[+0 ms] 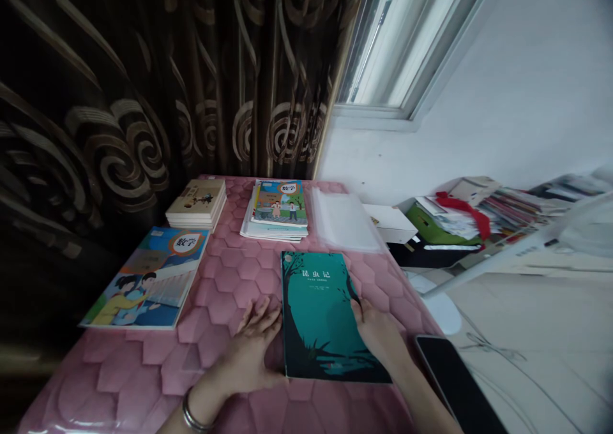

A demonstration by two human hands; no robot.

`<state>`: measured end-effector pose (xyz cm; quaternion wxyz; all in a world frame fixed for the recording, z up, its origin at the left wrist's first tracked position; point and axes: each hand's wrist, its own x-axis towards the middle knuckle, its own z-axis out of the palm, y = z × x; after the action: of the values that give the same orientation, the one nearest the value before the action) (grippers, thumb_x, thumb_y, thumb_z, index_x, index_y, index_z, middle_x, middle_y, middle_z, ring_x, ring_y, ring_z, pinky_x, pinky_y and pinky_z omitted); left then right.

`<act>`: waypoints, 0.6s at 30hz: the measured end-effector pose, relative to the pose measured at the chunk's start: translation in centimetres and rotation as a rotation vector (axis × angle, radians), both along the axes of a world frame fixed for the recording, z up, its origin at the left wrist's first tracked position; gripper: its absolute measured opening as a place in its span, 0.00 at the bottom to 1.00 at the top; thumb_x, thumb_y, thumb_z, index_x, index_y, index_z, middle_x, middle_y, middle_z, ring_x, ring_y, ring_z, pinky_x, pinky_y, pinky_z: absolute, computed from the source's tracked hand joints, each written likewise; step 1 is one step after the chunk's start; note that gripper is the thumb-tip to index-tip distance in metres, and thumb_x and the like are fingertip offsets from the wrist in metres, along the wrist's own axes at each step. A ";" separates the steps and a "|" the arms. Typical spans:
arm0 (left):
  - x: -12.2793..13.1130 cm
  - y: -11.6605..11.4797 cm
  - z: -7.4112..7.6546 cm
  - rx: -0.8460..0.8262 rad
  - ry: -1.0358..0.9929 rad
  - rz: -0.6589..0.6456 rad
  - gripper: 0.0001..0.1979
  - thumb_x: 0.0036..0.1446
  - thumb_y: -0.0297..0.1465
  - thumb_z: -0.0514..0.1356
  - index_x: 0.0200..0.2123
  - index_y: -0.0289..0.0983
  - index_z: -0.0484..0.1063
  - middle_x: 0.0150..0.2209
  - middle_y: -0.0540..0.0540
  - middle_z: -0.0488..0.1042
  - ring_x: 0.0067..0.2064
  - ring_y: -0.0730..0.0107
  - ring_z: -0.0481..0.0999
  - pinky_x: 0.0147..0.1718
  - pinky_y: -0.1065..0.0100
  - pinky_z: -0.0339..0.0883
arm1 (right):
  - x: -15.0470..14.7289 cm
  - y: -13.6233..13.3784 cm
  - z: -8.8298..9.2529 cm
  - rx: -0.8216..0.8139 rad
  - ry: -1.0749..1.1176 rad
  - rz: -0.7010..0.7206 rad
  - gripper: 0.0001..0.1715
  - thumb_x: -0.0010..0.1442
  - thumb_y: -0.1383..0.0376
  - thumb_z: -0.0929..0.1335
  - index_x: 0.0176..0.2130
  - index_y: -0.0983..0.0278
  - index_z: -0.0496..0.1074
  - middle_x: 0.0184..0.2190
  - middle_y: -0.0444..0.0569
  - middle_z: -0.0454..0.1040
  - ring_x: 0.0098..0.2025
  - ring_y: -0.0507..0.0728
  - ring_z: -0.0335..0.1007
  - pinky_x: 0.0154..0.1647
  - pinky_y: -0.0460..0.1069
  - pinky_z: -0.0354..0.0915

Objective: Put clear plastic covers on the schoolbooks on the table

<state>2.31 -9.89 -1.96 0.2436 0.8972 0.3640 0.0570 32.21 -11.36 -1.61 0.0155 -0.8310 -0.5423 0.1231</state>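
Observation:
A teal book with black plant shapes and white characters [320,319] lies flat on the pink hexagon-patterned table cover [215,293]. Beside its left edge is my left hand [253,351], fingers spread, the thumb at the book's lower left edge. My right hand [380,332] rests on the book's right edge with its fingers close together; part of them is hidden. A silver bracelet [191,415] circles my left wrist.
Left are a large blue textbook [148,281] and a stack of tan books [197,201]. Behind the teal book are piled textbooks [278,204] and clear plastic covers [345,220]. A black phone [460,383] lies at the right edge, beside a white stand [438,303].

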 end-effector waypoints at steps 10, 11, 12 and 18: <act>-0.3 0.0 0.3 -0.028 0.020 0.008 0.52 0.44 0.52 0.67 0.68 0.38 0.51 0.69 0.38 0.49 0.71 0.47 0.40 0.66 0.39 0.38 | -0.4 -0.2 0.0 0.017 -0.019 -0.018 0.28 0.71 0.56 0.50 0.50 0.69 0.69 0.38 0.60 0.79 0.40 0.65 0.78 0.40 0.55 0.67; -0.3 0.0 0.4 -0.029 0.015 0.009 0.51 0.46 0.53 0.65 0.67 0.37 0.52 0.69 0.38 0.50 0.71 0.47 0.40 0.66 0.40 0.39 | -0.5 -0.3 0.1 0.031 -0.044 -0.017 0.28 0.71 0.56 0.50 0.49 0.69 0.69 0.38 0.61 0.78 0.41 0.65 0.78 0.40 0.54 0.67; -0.2 -0.1 0.4 -0.022 0.006 0.018 0.48 0.50 0.54 0.62 0.67 0.37 0.53 0.69 0.38 0.50 0.71 0.48 0.41 0.66 0.40 0.39 | -0.6 -0.4 0.2 0.050 -0.070 -0.012 0.28 0.71 0.56 0.51 0.49 0.69 0.69 0.39 0.62 0.78 0.41 0.65 0.77 0.39 0.54 0.67; 1.8 -1.5 0.0 0.097 0.033 0.194 0.34 0.61 0.48 0.55 0.64 0.35 0.60 0.68 0.38 0.55 0.69 0.49 0.51 0.66 0.42 0.44 | 0.3 -0.6 0.3 0.140 -0.022 -0.071 0.25 0.69 0.54 0.56 0.43 0.69 0.71 0.45 0.62 0.76 0.45 0.64 0.76 0.40 0.52 0.66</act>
<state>4.14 -11.43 -1.94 0.1872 0.8693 0.4499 0.0830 32.51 -11.99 -1.34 0.0721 -0.8477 -0.5201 0.0751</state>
